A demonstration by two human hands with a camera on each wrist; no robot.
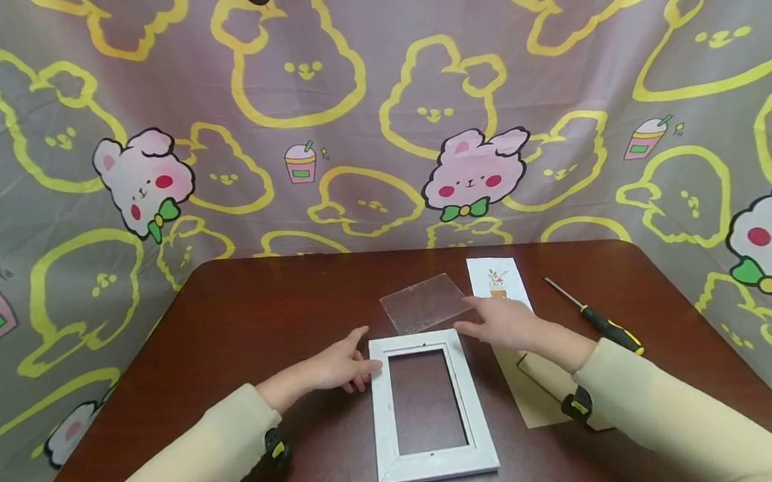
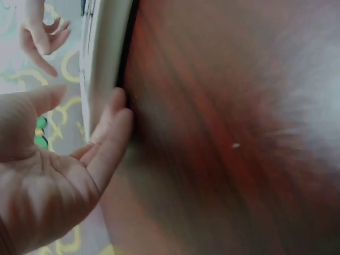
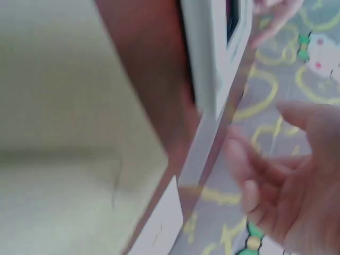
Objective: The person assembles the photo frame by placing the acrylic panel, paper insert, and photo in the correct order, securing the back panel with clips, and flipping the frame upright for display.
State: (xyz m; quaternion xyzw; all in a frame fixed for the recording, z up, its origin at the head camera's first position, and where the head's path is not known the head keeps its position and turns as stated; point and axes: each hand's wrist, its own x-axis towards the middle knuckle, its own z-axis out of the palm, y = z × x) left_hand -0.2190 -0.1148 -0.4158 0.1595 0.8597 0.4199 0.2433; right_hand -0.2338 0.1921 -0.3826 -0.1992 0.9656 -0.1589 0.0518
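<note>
I see the fingers [image 2: 113,146] of the left hand [image 1: 330,366] are loose and spread, with the thumb standing well apart; they hold nothing. In the left wrist view, the tips of two fingers rest on the outer side of the white picture frame [image 1: 383,420]. The right hand [image 1: 509,322] has its fingers a little bent and the thumb apart, with a gap between, and I see nothing held in it. Its index finger is at the right corner of a clear sheet [image 1: 424,303], but I cannot tell if it touches; its thumb is close to the upper right corner of the frame.

The picture frame lies flat on the dark red-brown table [image 1: 263,309], in front of the person, and the table shows through its opening. The clear sheet lies tilted just beyond the frame's far edge. Farther to the right I find a white paper [image 1: 478,270] with a drawing of a potted plant, partly hidden by the right hand, and a brown board [image 1: 532,402], partly under the right forearm. To the right of these lies a screwdriver [image 1: 607,330] with black and yellow handle. Behind the table hangs a curtain [image 1: 370,18] with rabbit patterns.
</note>
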